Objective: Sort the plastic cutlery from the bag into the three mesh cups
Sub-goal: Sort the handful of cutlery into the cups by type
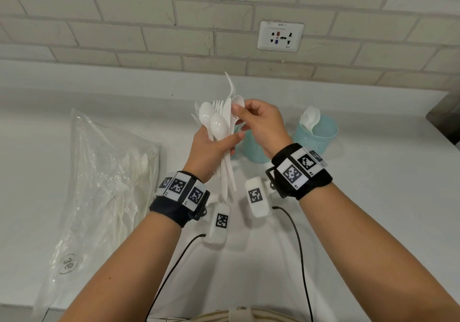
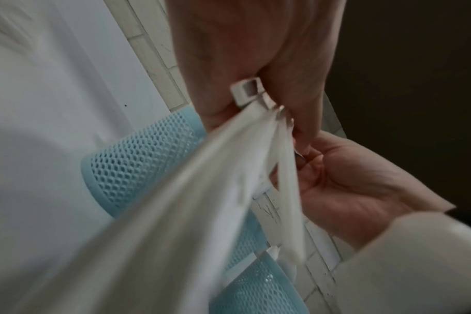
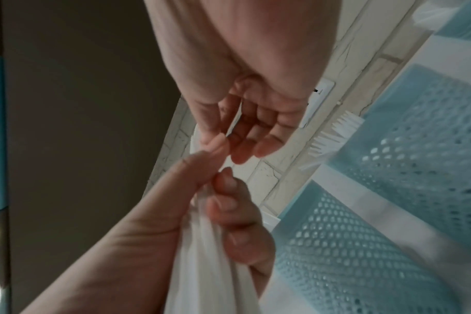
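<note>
The left hand (image 1: 210, 152) is raised over the white bench (image 1: 373, 209), its fingers and thumb wrapped round a fanned bundle of cutlery (image 1: 219, 122): glossy white plastic spoons with rounded bowls in front, fork tines and a flat knife blade behind, the thin handles jutting down past the wrist. The right hand (image 1: 261, 125) meets the top of the bundle, thumb and forefinger pinching one spoon (image 1: 238, 101) by its bowl at the bundle's right edge, the other fingers loosely curled. To the left, the bag (image 1: 99, 185) lies flat on the bench, clear crinkled film with more pale cutlery showing dimly through it. Behind the hands stand the pale blue mesh cups, round and perforated with small holes. The right-hand cup (image 1: 317, 135) holds several white spoons, bowls up, leaning on its rim. A second cup (image 1: 251, 147) is mostly hidden behind the hands. The right wrist view shows fork tines poking from another such cup (image 3: 406, 148). A brick-pattern tiled wall rises behind the bench, with a white socket plate (image 1: 280, 36) set in it.
</note>
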`<state>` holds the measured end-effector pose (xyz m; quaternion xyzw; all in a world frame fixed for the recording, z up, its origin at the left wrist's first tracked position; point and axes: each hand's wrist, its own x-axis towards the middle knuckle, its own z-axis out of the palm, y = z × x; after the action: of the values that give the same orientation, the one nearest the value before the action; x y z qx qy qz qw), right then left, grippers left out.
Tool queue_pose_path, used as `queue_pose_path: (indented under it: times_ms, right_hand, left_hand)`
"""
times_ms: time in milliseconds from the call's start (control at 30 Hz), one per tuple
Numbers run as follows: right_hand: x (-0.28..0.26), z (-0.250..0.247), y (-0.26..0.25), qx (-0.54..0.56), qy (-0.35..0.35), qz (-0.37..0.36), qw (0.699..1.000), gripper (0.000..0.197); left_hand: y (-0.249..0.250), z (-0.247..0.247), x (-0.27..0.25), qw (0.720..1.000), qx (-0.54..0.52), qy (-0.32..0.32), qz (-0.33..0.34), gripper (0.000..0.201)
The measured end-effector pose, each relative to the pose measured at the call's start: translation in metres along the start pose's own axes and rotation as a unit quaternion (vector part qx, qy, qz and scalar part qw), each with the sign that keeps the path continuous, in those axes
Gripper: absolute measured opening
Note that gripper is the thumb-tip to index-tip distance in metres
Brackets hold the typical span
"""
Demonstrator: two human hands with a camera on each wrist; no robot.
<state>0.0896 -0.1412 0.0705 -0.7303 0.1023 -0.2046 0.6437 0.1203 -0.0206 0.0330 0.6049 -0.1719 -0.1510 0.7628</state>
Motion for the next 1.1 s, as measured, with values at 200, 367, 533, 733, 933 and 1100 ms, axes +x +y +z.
queue_pose_path:
  times_ms: [200, 367, 533, 733, 933, 1100]
  right_hand:
    - [0.002, -0.007, -0.004, 0.102, 0.123, -0.055, 0.986, 0.013]
    - [-0.003, -0.001, -0.013, 0.123, 0.151, -0.133, 0.972, 0.014]
    - [-0.013, 0.002, -0.02, -0.005, 0.049, -0.132, 0.99, 0.009]
    - [-0.018, 0.013, -0.006, -0.296, -0.021, -0.076, 0.952, 0.037]
    - [-0.018, 0.008, -0.004, -0.202, 0.009, -0.096, 0.975, 0.004]
    - [-0.012, -0.003, -0.003, -0.051, 0.096, -0.048, 0.993, 0.015]
  left_hand:
    - [-0.001, -0.005, -0.002, 0.999, -0.035, 0.008, -0.038, 0.02]
    - [-0.001, -0.005, -0.001, 0.999, -0.001, 0.025, -0.024, 0.024]
    - [-0.002, -0.005, 0.001, 0.996, 0.058, 0.061, -0.009, 0.03]
    - [0.0, 0.002, 0.004, 0.994, 0.078, 0.079, -0.021, 0.028]
    - [0.004, -0.001, -0.001, 1.0, 0.015, 0.016, -0.018, 0.024]
    - [0.009, 0.002, -0.002, 0.999, -0.024, -0.028, -0.015, 0.026]
